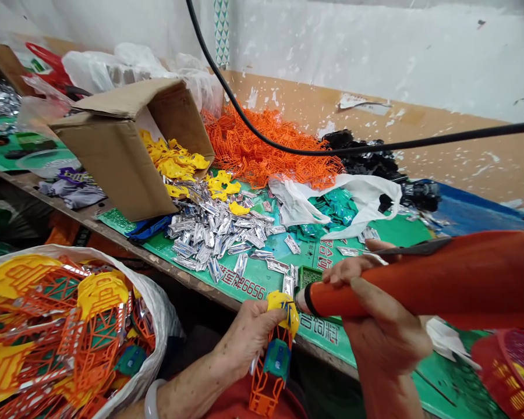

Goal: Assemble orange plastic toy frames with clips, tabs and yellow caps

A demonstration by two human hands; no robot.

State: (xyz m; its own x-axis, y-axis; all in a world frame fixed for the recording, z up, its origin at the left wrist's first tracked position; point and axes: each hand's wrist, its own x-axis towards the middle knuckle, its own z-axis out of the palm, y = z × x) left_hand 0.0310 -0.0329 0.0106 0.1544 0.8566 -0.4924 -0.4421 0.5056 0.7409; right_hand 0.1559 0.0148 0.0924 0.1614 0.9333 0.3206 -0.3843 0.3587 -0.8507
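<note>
My left hand (pixel 248 331) pinches a plastic toy assembly (pixel 276 358) by its yellow end, low in the middle of the view. It has an orange lattice frame and a dark green block in its centre. My right hand (pixel 379 326) is wrapped round a large orange power screwdriver (pixel 419 279) hanging by a black cable. The tool's nose meets the yellow part's right side; the bit itself cannot be made out. Just behind the tool's nose lies a small green basket (pixel 308 276). Silver stickered strips (pixel 220 230) are spread on the table beyond my hands.
A tipped cardboard box (pixel 109 157) spills yellow parts (pixel 174 160). Orange frames (pixel 266 145) and black parts (pixel 362 154) are heaped along the wall. A white bag (pixel 358 192) holds green pieces. At left stands a sack (pixel 166 314) of assemblies; a red basket (pixel 498 361) is at right. A black cable (pixel 297 152) crosses overhead.
</note>
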